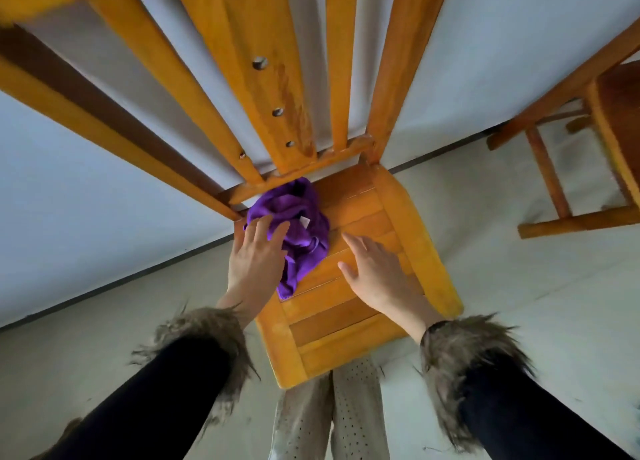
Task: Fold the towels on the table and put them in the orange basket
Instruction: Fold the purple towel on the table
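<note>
Pale grey floor [519, 321] fills the room below me, and a pale wall [86, 182] rises behind a dark line where the two meet. I look straight down on a yellow wooden chair [408, 237]. Its tall back slats stretch up past my view and its flat seat of boards sits under my hands.

On the seat lies a purple towel [304, 227]. It is crumpled in a heap, not folded, and it is pushed up near the back of the seat, on the side of my left hand. A small white tag shows on top of it.

My left hand [256, 255] reaches forward with its fingers straight and spread. The fingertips lie on the near edge of the towel, so the towel is just past and a bit to the inner side of that hand. One loose end of the towel hangs down beside the palm. The hand is not curled round the cloth.

My right hand [377, 272] is flat and spread too, holding nothing. It sits over the bare boards, and the towel is near its fingertips, off to its thumb side, not touching it.

Both wrists wear furry brown cuffs [467, 362] on black sleeves [156, 407]. Off past my right hand stands a second wooden chair [561, 182].
</note>
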The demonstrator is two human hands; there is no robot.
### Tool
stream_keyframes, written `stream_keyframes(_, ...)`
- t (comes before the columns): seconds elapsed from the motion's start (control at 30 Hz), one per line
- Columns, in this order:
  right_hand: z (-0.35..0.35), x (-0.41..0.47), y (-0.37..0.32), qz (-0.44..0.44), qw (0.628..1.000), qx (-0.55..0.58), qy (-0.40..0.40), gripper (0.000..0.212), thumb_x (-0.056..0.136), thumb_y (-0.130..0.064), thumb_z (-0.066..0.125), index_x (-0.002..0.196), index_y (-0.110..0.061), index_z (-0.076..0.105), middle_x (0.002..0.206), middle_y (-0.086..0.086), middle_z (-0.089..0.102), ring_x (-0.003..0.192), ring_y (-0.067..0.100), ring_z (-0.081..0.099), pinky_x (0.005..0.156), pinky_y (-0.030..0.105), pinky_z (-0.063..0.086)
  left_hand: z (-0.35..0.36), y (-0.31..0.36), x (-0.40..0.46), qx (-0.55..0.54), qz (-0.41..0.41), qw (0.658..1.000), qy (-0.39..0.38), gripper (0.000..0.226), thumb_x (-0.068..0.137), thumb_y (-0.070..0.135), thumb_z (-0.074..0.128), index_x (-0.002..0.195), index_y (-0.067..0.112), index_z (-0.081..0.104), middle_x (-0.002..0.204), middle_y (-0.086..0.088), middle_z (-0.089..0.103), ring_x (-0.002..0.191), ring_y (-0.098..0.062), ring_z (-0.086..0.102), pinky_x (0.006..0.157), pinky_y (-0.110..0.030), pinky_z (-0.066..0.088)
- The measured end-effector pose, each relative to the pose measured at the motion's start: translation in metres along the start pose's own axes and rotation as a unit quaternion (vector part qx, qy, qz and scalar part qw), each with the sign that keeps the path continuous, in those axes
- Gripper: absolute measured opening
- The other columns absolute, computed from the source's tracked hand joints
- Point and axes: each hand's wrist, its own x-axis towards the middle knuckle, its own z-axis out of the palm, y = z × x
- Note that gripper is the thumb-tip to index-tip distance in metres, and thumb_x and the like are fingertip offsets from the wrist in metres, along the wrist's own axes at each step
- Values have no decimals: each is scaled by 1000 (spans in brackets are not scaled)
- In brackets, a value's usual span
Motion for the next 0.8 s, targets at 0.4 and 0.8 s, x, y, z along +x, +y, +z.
stream_keyframes(0.4,27,51,-33,58,985,157,-44,58,88,-27,58,141,-17,35,137,7,46,125,26,43,100,43,40,-15,-18,7,-338,-73,934,88,10,90,8,56,97,5,62,86,-10,64,71,-26,54,66,-27,37)
stream_keyframes(0.8,-27,22,-67,-20,964,263,-23,50,89,-14,59,137,-19,44,134,2,50,120,13,48,95,15,34,-90,-62,-35,-379,1,924,58,23,89,-7,49,96,9,64,93,-3,60,85,-24,55,78,-25,41)
